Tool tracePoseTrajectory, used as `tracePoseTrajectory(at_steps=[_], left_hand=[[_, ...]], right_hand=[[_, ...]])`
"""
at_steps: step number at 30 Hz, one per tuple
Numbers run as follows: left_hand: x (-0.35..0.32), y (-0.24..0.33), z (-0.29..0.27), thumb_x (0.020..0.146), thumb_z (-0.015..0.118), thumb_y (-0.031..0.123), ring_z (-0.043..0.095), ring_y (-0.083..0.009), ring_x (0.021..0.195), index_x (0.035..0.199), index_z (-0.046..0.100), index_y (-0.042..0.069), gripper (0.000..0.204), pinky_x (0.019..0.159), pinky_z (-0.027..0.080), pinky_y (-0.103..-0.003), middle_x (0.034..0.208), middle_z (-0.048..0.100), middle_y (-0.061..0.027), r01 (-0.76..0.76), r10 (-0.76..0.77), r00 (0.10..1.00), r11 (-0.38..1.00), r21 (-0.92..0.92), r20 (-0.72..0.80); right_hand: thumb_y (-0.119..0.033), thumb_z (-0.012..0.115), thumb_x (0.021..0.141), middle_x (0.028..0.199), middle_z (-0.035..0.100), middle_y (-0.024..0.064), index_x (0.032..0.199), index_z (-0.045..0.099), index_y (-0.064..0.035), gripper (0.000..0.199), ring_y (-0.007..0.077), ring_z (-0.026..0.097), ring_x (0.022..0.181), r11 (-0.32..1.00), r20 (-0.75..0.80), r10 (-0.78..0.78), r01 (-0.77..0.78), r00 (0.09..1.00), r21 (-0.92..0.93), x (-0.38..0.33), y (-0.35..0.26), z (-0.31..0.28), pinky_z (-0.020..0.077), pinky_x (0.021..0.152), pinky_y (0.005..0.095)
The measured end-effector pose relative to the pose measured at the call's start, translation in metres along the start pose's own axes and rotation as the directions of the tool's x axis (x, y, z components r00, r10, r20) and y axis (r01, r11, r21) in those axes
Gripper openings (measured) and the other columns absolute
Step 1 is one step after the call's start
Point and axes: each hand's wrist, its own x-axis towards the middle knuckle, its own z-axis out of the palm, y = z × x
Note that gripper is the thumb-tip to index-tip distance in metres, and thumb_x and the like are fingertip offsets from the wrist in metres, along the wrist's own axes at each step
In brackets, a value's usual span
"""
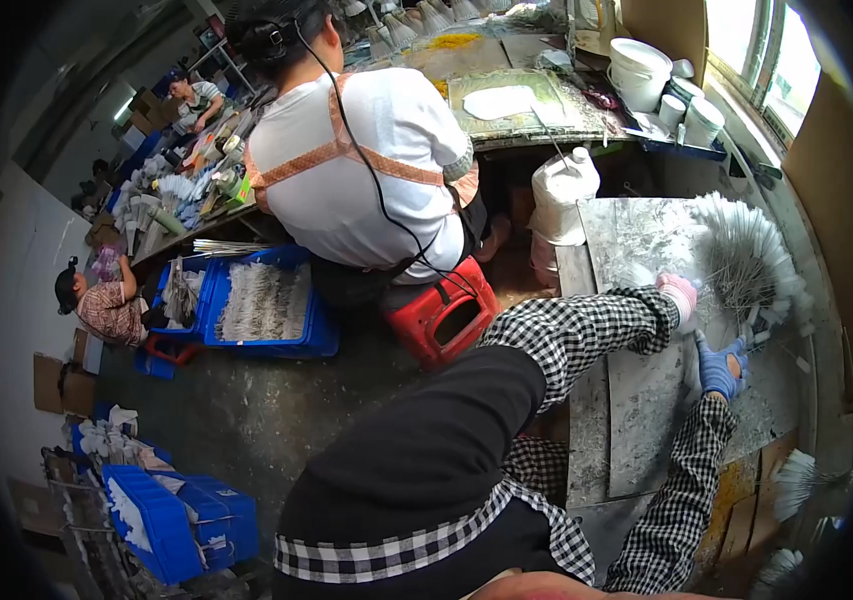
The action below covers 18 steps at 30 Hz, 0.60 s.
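My left hand (682,297), in a pink and white glove, is over the grey, stained board at my right, its fingers curled together. What they hold, if anything, is too small to make out. A small white fluffy piece (637,275) lies beside it. My right hand (720,368), in a blue glove, is just nearer to me, thumb and fingers apart, with nothing visible in it. Beyond both hands, a large fanned bundle of white feather-like pieces on thin stems (747,255) rests on the board (642,400).
A white jug (564,190) stands past the board's far left corner. A person in a white shirt (347,150) sits ahead on a red stool (444,315). Blue crates (322,325) hold more pieces. White buckets (639,75) stand by the window. More fluffy bundles (797,485) are at right.
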Motion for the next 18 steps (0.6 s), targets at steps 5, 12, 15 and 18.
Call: tracePoseTrajectory(at_steps=[5,12,15,18], left_hand=[[-0.024,-0.005,0.032,0.078,0.078,0.022,0.073,-0.0255,0.102,0.137,0.056,0.003,0.065,0.076,0.060,-0.044,0.113,0.074,-0.0115,0.038,-0.049,0.994,0.993,-0.108,-0.102],[0.006,0.012,0.043,0.081,0.073,0.029,0.070,-0.0253,0.107,0.121,0.073,0.013,0.044,0.084,0.059,-0.042,0.121,0.071,-0.0112,-0.295,0.277,0.929,0.955,0.041,0.245],[0.017,0.041,0.068,0.082,0.071,0.026,0.071,-0.0252,0.102,0.112,0.078,0.015,0.032,0.082,0.059,-0.041,0.115,0.074,-0.0088,-0.381,0.388,0.909,0.922,-0.076,0.152],[0.026,0.044,0.090,0.083,0.070,0.019,0.073,-0.0249,0.094,0.106,0.079,0.016,0.025,0.079,0.059,-0.041,0.105,0.076,-0.0061,-0.526,0.523,0.850,0.849,0.056,0.054]], right_hand=[[-0.039,0.083,0.077,0.135,0.057,0.0302,0.154,0.034,-0.0024,0.098,0.0415,0.057,0.124,0.965,-0.116,-0.262,0.261,0.958,-0.021,0.017,0.026,0.041,0.0453,0.105,0.0450],[-0.026,0.075,0.083,0.117,0.067,0.0273,0.137,0.053,0.0022,0.064,0.0382,0.067,0.104,0.960,-0.187,-0.260,0.274,0.947,0.055,0.008,0.047,0.048,0.0515,0.091,0.0438],[-0.027,0.066,0.090,0.098,0.073,0.0150,0.114,0.068,0.0051,0.040,0.0229,0.067,0.084,0.857,0.057,-0.258,0.201,0.964,0.475,0.014,0.069,0.057,0.0524,0.079,0.0362],[-0.023,0.059,0.096,0.093,0.072,0.0090,0.110,0.069,0.0061,0.034,0.0150,0.061,0.080,0.565,0.078,-0.380,0.164,0.922,0.809,-0.011,0.053,0.056,0.0497,0.076,0.0308]])
